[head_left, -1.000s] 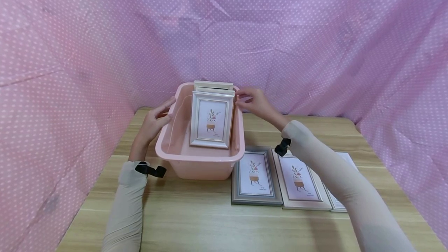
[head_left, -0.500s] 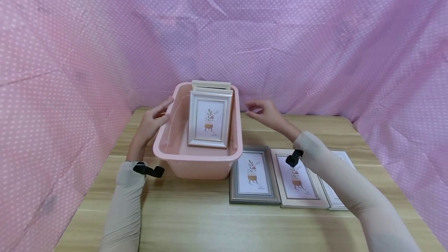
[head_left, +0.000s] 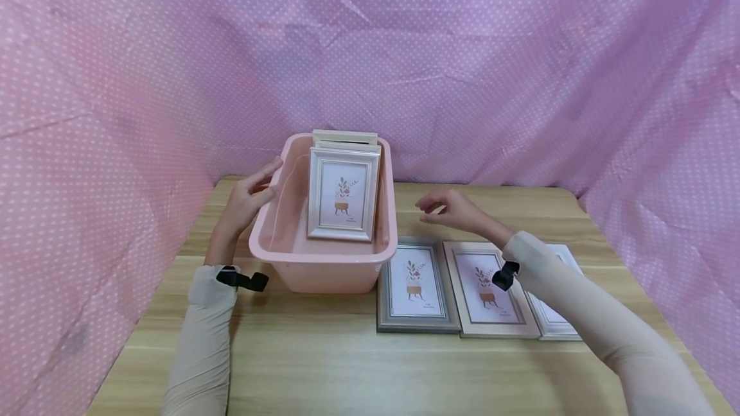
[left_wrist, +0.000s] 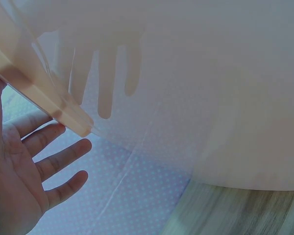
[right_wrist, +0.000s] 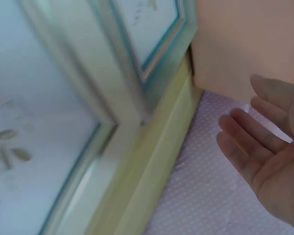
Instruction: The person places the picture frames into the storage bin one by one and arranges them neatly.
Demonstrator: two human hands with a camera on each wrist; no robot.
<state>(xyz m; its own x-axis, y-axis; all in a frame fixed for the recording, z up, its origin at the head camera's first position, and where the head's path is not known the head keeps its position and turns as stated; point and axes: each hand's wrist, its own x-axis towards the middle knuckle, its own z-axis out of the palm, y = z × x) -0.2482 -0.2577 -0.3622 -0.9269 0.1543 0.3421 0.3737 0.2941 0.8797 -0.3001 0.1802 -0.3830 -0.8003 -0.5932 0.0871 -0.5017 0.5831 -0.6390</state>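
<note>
A pink plastic basin (head_left: pixel 324 259) stands on the table with picture frames leaning inside it. The front one is a pearly white picture frame (head_left: pixel 314 194) around a flower-pot print; behind it show the top edges of cream frames (head_left: pixel 345 136). My left hand (head_left: pixel 245 201) rests against the basin's left rim, its fingers spread and nearly straight in the left wrist view. My right hand (head_left: pixel 453 210) hovers right of the basin with loosely bent fingers and holds nothing. Nearest below it lie a grey picture frame (head_left: pixel 384 313) and a cream picture frame (head_left: pixel 500 331).
A white picture frame (head_left: pixel 557 332) lies at the right end of the row, partly hidden under my right forearm. Wooden table (head_left: pixel 324 358) surface runs in front of the basin. A pink dotted cloth (head_left: pixel 370 50) hangs behind and at both sides.
My right hand has left the basin's right rim beside the frames and moved right and nearer to me, over the table. The left hand stays at the left rim.
</note>
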